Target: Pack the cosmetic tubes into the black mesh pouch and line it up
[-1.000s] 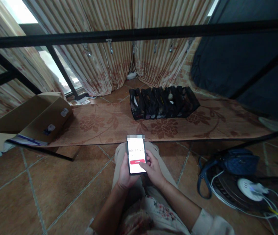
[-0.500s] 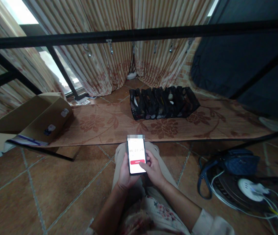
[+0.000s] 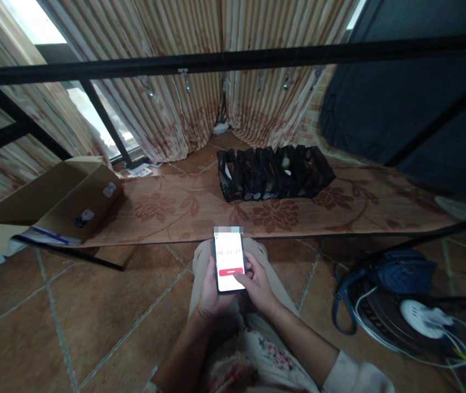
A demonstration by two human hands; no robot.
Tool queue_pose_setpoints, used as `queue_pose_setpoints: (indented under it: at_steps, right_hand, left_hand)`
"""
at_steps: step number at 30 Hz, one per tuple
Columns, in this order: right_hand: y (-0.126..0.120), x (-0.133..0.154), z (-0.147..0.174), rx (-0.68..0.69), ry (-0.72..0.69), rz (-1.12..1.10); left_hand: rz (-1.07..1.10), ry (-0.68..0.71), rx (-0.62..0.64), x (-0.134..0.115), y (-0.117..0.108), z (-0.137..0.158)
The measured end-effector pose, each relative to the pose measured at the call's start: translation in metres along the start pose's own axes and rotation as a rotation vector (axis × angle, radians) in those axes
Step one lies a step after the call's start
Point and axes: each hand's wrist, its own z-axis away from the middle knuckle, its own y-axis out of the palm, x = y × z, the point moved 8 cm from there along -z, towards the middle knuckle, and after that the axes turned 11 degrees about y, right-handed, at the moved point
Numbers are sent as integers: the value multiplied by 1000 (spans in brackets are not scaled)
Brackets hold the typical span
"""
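Observation:
A smartphone [image 3: 229, 259] is held upright above my lap, its lit white screen showing a running timer and a red button. My left hand [image 3: 212, 292] is wrapped round the phone's left side and lower back. My right hand [image 3: 257, 281] grips the right edge, and its thumb rests on the screen at the red button. The fingers behind the phone are partly hidden. Beyond the phone, a black mesh organizer [image 3: 273, 173] with several compartments stands on a long low bench covered with floral cloth [image 3: 163, 210]; small items inside it are hard to make out.
An open cardboard box [image 3: 72, 204] sits at the bench's left end. A black metal bar [image 3: 233, 60] with hanging clips crosses ahead. To the right, a blue bag [image 3: 407, 273] and a white power strip [image 3: 423, 317] with cables lie on a dark round stand. Patterned curtains [image 3: 175, 109] hang behind.
The timer on the phone has moved on by about a second. Both hands keep the same hold, with the right thumb at the red button; the view has shifted very slightly.

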Motion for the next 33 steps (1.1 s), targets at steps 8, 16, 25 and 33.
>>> queue_pose_setpoints:
  at_steps: [8, 16, 25, 33]
  right_hand:
    - [2, -2, 0, 16, 2, 2]
    - [-5, 11, -1, -95, -129, 88]
    - [-30, 18, -20, -219, -184, 71]
    - [-50, 58, -101, -299, -208, 250]
  left_hand:
    - [10, 7, 20, 1, -2, -1]
    - [-16, 2, 62, -10, 10, -11]
    - [-122, 20, 50, -56, 28, -67]
    - [-214, 149, -139, -124, 12, -123]
